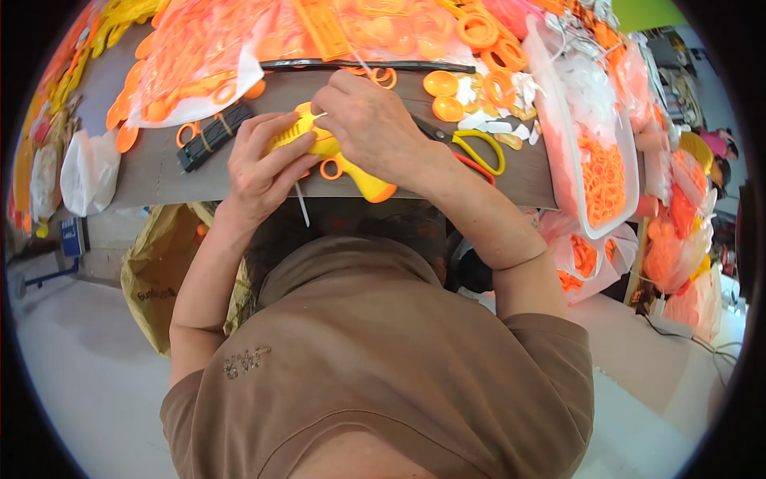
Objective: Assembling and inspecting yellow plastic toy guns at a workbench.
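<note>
A yellow plastic toy gun [369,182] with an orange trigger ring and an orange-tipped handle is held over the table's near edge. My left hand [270,160] is closed around its ribbed front part. Against its top, the fingers of my right hand [371,124] are pinched together, with a bit of thin white strip showing at their tips. Another thin white strip [302,206] hangs below the toy, beside my left fingers; whether the two are one piece is hidden. Just right of my right hand lie scissors [488,152] with yellow and red handles.
A black block [214,137] with a band lies on the grey table [159,172] at left. Orange parts in clear bags [207,64] fill the far side. Orange spoon-like cups [448,108] and a white bin [630,180] of orange rings are at right. A paper sack [152,263] stands below.
</note>
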{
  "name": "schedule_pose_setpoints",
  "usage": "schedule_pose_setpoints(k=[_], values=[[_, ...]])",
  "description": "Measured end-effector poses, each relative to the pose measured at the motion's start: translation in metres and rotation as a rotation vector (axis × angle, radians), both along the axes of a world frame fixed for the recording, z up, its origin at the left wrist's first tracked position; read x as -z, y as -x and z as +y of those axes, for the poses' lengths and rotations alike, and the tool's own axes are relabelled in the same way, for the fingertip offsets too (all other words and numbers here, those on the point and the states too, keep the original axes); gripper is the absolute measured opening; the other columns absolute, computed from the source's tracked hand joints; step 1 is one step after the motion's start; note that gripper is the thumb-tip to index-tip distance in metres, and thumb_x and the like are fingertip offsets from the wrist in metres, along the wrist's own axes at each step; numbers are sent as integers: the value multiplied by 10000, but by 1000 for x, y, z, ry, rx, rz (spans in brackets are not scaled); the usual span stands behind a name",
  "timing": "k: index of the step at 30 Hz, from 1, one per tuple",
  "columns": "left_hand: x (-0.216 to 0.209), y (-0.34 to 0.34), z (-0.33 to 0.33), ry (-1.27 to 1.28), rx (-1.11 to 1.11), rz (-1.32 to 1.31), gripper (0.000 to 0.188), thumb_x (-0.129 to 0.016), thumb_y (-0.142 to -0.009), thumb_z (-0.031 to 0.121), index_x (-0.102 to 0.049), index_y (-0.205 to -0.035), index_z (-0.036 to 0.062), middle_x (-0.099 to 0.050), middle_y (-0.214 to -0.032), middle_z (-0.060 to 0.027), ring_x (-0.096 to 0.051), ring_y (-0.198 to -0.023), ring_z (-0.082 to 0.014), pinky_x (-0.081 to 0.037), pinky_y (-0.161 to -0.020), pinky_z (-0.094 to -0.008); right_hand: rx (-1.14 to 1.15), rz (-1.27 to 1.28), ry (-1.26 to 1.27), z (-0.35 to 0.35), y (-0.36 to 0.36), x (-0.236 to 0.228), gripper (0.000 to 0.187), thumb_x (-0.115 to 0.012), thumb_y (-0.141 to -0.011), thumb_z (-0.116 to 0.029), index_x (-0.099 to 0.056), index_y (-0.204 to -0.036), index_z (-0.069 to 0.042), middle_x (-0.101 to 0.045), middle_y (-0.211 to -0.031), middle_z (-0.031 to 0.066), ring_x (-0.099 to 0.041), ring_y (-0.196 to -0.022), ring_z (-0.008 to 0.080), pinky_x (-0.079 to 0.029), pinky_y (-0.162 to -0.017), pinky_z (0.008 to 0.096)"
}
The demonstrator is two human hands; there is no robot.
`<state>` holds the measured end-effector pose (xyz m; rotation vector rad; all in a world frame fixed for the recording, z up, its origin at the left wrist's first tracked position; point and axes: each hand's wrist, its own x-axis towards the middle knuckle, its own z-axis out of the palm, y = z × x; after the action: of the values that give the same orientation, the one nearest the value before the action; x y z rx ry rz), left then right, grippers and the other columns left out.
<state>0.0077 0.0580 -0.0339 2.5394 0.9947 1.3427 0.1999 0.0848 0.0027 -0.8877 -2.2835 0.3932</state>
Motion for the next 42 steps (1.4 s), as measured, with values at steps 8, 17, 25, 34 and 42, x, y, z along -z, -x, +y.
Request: schedule_pose_setpoints(k=[8,17,25,34,42], values=[[-2,-3,-1,48,22,-118,501,-771,-647,86,-589,-1105,-4,-616,-1024,-154,-580,-920,-323,-479,-773,-379,546,171,63,-14,-104,-3,148,-625,-794,-72,-623,-931,-16,-607,-847,114,-600,-825,226,-467,-715,309],[-1,4,1,120,-30,-101,549,-775,-662,102,-558,-1154,-12,-614,-1073,-150,-578,-953,-294,-465,-821,-368,513,-270,179,-9,-179,28,208,-642,-738,-40,-606,-943,-23,-557,-876,104,-583,-805,243,-455,-680,330],[-31,-5,-10,39,-89,-80,513,-755,-698,113,-555,-1153,-13,-609,-1082,-155,-573,-978,-299,-454,-845,-379,468,-160,197,-7,-184,34,215,-666,-719,-30,-582,-918,-33,-541,-867,94,-564,-791,243,-452,-689,326],[-29,-10,-18,74,-42,-90,463,-746,-695,71,-580,-1118,-15,-614,-1040,-163,-585,-924,-298,-461,-799,-368,411,-219,176,-10,-181,33,189,-628,-760,-25,-601,-942,-68,-541,-903,90,-560,-883,255,-450,-764,341],[-25,-13,-22,98,-49,-92,454,-740,-692,48,-586,-1115,-5,-618,-1021,-159,-585,-907,-295,-460,-781,-363,338,-214,140,-7,-181,30,171,-623,-753,-6,-592,-915,-53,-523,-894,87,-553,-878,245,-449,-766,330]])
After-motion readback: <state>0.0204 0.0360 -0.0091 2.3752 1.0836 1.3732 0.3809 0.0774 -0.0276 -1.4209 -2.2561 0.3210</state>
